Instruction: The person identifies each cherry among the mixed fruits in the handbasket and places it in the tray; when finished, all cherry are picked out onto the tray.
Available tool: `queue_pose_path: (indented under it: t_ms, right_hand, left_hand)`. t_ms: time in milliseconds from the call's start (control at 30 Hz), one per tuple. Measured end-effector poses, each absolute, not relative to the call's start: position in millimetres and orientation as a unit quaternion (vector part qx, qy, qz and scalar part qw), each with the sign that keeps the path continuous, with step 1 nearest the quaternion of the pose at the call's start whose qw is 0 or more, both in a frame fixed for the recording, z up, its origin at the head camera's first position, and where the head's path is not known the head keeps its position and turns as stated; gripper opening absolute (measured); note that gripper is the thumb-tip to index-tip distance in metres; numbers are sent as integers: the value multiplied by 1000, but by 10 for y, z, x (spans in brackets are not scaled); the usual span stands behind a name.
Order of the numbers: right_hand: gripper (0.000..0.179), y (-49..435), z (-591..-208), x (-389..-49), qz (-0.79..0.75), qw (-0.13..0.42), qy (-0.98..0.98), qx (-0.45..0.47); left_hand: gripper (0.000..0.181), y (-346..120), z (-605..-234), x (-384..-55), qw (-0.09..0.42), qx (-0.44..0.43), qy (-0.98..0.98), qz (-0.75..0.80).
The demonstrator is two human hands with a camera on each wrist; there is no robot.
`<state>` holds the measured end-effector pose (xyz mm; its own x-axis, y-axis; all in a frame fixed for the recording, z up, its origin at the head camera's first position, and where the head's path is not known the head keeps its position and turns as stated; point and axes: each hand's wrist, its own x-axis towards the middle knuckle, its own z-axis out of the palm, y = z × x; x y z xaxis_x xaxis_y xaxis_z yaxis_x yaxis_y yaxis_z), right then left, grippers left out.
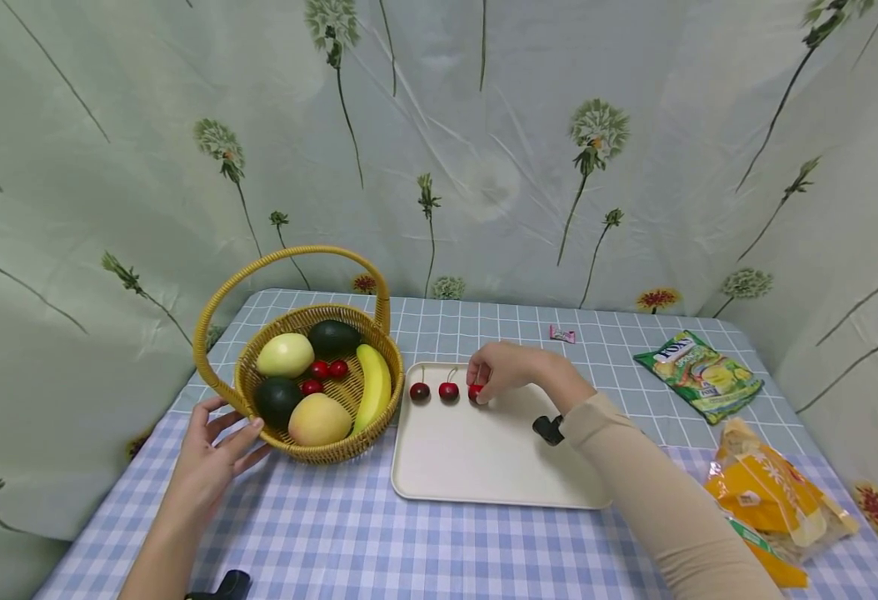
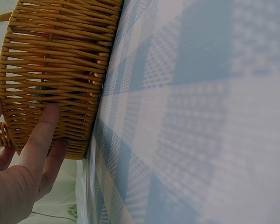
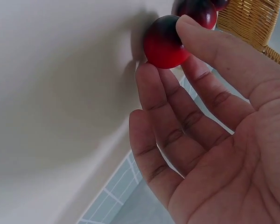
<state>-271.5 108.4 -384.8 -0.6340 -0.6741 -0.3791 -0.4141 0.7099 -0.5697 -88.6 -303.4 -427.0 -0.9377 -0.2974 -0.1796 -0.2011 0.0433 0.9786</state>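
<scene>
My right hand [image 1: 502,371] pinches a red cherry [image 3: 167,43] between thumb and fingertips, close over the far part of the white tray [image 1: 484,467]. To its left on the tray, a dark red cherry [image 1: 420,392] and another cherry [image 1: 449,392] lie in a row, stems pointing away. My left hand [image 1: 217,454] touches the near left side of the wicker basket [image 1: 334,452], its fingers fairly straight against the weave [image 2: 51,70]. Inside the basket are a banana [image 1: 374,387], a peach [image 1: 320,419], a pale green fruit [image 1: 285,355], two dark green fruits and several cherries [image 1: 319,370].
A green snack bag [image 1: 700,375] lies at the far right of the table, with an orange and clear bag [image 1: 772,500] nearer. One small pink wrapped candy [image 1: 562,334] sits behind the tray. The basket's tall handle [image 1: 311,250] arches upward. A floral curtain [image 1: 484,167] hangs behind.
</scene>
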Motion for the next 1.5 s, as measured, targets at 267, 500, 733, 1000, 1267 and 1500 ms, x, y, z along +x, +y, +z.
queue_pose_path:
  t_ms: [267, 500, 733, 1000, 1267, 1500]
  right_hand:
    - [22, 1071, -3846, -2727, -219, 294, 878, -307]
    - [27, 1102, -3806, -2764, -212, 287, 882, -308]
    - [27, 1072, -3564, -2848, -197, 259, 885, -333]
    - [28, 720, -3314, -2883, -195, 253, 874, -366]
    - [36, 159, -3231, -2843, -194, 252, 859, -402]
    - [41, -301, -3193, -2822, -183, 255, 848, -427]
  left_hand:
    - [61, -3049, -4284, -886, 40, 167, -718, -675]
    - [61, -3044, -4277, -883, 38, 170, -724, -668]
    - [60, -3038, -4270, -893, 34, 172, -720, -672]
    - [58, -3043, -4268, -901, 31, 180, -719, -671]
    - [59, -3058, -4253, -890, 28, 168, -714, -679]
    - [57, -3073, -4250, -893, 28, 165, -714, -680]
